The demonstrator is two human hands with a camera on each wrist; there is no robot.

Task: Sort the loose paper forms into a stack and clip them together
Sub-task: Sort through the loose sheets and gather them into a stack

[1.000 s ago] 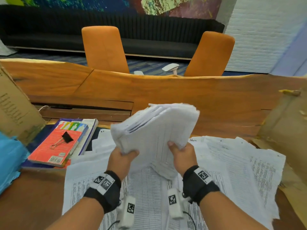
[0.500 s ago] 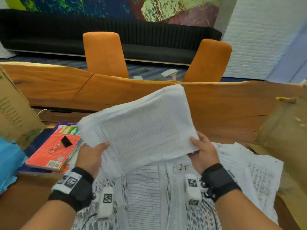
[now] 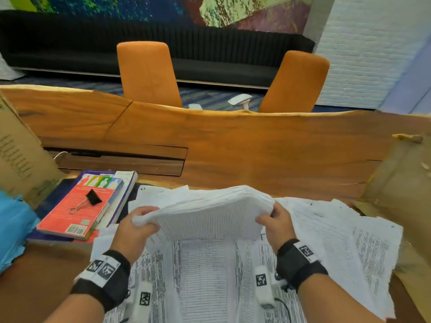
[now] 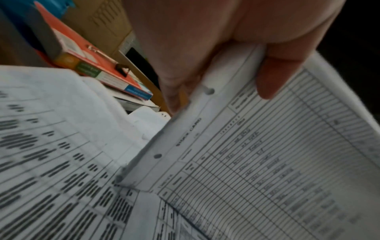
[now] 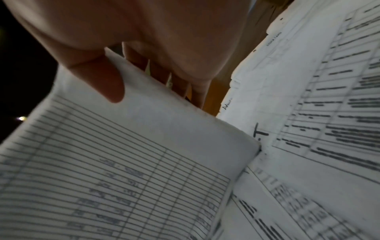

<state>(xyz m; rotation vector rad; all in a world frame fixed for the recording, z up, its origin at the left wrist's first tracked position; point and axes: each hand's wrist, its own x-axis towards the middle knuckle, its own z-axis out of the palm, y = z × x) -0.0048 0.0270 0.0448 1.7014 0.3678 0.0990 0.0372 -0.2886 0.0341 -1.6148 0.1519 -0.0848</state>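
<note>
A thick stack of white ruled forms (image 3: pixel 210 213) stands on its long edge on the papers below, its lower corners (image 4: pixel 131 181) (image 5: pixel 251 146) touching them. My left hand (image 3: pixel 135 227) grips the stack's left end, thumb on the near face (image 4: pixel 273 78). My right hand (image 3: pixel 277 222) grips the right end, thumb in front (image 5: pixel 102 78), fingers behind. More loose forms (image 3: pixel 338 241) lie spread across the table. A black binder clip (image 3: pixel 91 199) rests on a red book (image 3: pixel 77 213) at the left.
A wooden table (image 3: pixel 256 148) runs across. Cardboard boxes stand at the left (image 3: pixel 18 155) and right (image 3: pixel 403 183). Something blue (image 3: pixel 14 224) lies at the left edge. Two orange chairs (image 3: pixel 149 73) and a black sofa sit beyond the table.
Both hands have turned the stack and brought it down from a raised, tilted hold, so that its long edge now rests on the papers. The hands moved apart to its two ends.
</note>
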